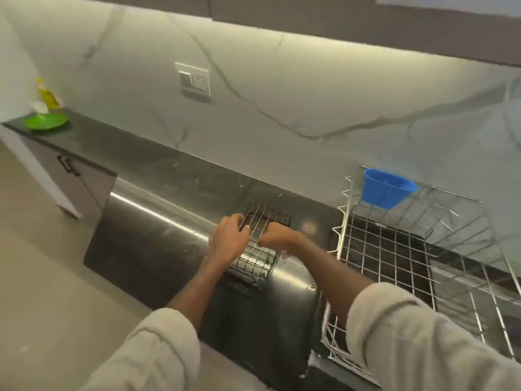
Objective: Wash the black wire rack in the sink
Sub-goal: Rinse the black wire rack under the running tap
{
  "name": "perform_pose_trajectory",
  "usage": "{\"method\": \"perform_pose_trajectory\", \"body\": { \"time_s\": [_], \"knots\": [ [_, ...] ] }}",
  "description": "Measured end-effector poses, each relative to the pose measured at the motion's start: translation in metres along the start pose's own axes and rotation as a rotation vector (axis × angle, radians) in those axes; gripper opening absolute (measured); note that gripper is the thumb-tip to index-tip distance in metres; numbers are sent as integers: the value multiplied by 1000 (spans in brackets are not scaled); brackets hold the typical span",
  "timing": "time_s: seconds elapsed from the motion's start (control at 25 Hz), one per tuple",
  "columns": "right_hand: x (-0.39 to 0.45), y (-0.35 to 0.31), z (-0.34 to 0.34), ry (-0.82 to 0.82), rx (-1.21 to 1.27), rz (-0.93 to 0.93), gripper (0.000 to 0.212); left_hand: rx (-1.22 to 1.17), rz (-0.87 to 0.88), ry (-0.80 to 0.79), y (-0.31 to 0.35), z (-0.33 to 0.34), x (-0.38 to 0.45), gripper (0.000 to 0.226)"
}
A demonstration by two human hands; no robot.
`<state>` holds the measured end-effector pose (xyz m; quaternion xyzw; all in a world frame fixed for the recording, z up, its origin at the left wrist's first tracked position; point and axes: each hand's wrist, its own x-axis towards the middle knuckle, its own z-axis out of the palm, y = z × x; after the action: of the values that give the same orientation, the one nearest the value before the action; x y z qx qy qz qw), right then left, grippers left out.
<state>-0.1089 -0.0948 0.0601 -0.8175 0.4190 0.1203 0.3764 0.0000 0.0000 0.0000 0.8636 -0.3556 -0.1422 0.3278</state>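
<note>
A small black wire rack (258, 261) lies on the dark countertop (158, 167) near its front edge, at the middle of the head view. My left hand (229, 238) grips the rack's left side, fingers curled over its wires. My right hand (277, 238) holds the rack's right side from above, fingers bent down onto the wires. The fingertips of both hands are partly hidden among the wires. No sink basin is plainly visible.
A large silver wire dish rack (394, 249) stands just right of my hands, with a blue plastic cup (387, 189) hung on its back edge. A green plate (46, 121) and a yellow bottle (46, 94) sit at the counter's far left. A wall socket (194, 80) is on the marble backsplash.
</note>
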Motion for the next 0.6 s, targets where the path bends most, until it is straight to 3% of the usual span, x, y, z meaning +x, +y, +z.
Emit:
{"method": "perform_pose_trajectory", "body": {
  "time_s": [0.16,0.24,0.32,0.44,0.6],
  "knots": [
    [38,5,25,48,211,259,67,-56,-233,-159,-28,17,16,51],
    [54,9,36,41,417,351,78,-183,-268,-227,-41,23,25,43],
    [61,13,38,66,517,407,64,-279,-271,-247,-49,25,30,27],
    [61,18,32,157,605,441,24,-397,-311,-238,-44,20,31,17],
    [44,9,-13,245,632,302,20,-437,-203,-205,1,-22,49,15]
  ]
}}
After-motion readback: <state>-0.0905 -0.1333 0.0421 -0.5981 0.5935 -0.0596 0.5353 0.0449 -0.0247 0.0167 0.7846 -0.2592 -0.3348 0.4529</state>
